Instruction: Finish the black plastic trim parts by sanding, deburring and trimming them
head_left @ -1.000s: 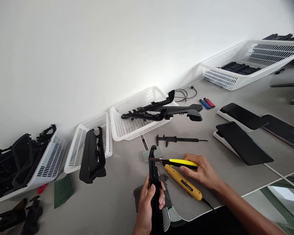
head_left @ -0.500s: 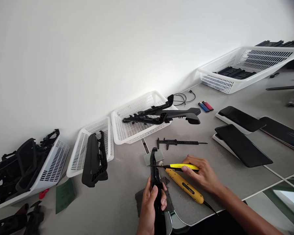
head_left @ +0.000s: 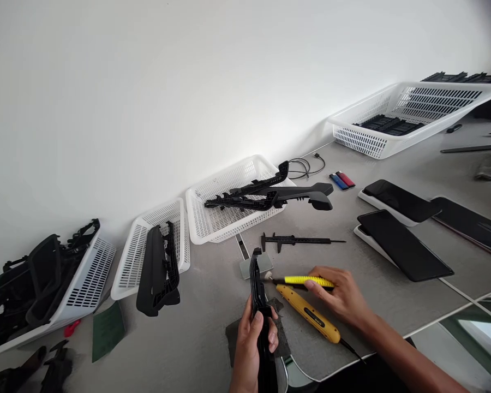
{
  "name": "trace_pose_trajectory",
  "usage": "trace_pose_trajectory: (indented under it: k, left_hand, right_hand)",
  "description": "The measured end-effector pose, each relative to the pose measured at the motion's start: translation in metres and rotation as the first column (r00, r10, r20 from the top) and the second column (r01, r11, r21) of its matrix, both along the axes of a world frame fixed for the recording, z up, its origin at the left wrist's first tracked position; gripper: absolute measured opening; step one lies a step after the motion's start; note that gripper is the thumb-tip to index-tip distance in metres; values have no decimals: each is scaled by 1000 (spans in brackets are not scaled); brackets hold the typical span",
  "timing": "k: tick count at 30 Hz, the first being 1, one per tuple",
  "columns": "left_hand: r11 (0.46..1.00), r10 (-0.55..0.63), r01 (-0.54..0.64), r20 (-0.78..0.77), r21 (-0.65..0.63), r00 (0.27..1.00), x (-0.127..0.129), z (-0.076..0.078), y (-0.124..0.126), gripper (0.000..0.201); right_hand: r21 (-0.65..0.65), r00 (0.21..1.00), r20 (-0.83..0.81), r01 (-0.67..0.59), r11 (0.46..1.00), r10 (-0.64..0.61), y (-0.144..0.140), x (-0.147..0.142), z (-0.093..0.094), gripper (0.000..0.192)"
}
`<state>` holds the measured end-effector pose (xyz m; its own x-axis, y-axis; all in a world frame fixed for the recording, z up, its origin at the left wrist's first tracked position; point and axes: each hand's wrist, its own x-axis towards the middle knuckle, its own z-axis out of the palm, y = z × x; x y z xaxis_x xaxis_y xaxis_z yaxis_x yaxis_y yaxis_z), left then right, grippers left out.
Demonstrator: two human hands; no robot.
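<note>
My left hand [head_left: 251, 335] is wrapped around a long black plastic part [head_left: 258, 284], which stands up with its hooked end at the top. My right hand [head_left: 337, 286] grips a yellow-and-black utility knife [head_left: 306, 281] from the right. The knife points left, with its front end close to the upper stretch of the plastic part; whether the blade touches it I cannot tell. Below the knife, a yellow corded rotary-style tool [head_left: 311, 314] lies on the grey table. A black caliper [head_left: 303, 240] rests farther back.
White baskets [head_left: 216, 237] with black plastic parts line the wall. At right are phones [head_left: 405, 245] on white stands, two lighters [head_left: 341, 180] and a larger basket [head_left: 360, 144]. A cable [head_left: 300, 169] lies at the back. A green sheet [head_left: 108, 330] is at left.
The knife has shifted slightly right, so its blade no longer crosses in front of the plastic part. My left hand keeps its hold, almost still. The view has tilted a little.
</note>
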<state>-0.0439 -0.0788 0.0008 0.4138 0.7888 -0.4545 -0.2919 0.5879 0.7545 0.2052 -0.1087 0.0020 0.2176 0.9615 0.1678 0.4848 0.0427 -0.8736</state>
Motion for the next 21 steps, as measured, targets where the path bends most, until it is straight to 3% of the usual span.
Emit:
trace_pose_trajectory:
  k: [3,7,9,14,21]
  left_hand:
    - [1000,5,-6,15,18,1000,1,-1,0,51]
    - [1000,2,-2,-2,14,1000,1,1,0,47]
    - [1000,-5,5,-3,16,1000,1,3,0,48]
    - [999,-28,28,-2,31,1000,1,6,0,48]
    - [1000,8,-8,10,29,1000,-1,-1,-4,46]
  right_hand:
    - [7,993,4,-119,993,119,-1,-1,-3,53]
    - [19,993,19,112,993,-113,-1,-1,-6,50]
    - [42,987,9,162,986,-163,-1,0,-5,49]
    - [90,999,38,-3,996,-1,-2,0,-1,45]
    - [53,995,31,-101,993,100,-3,0,0,48]
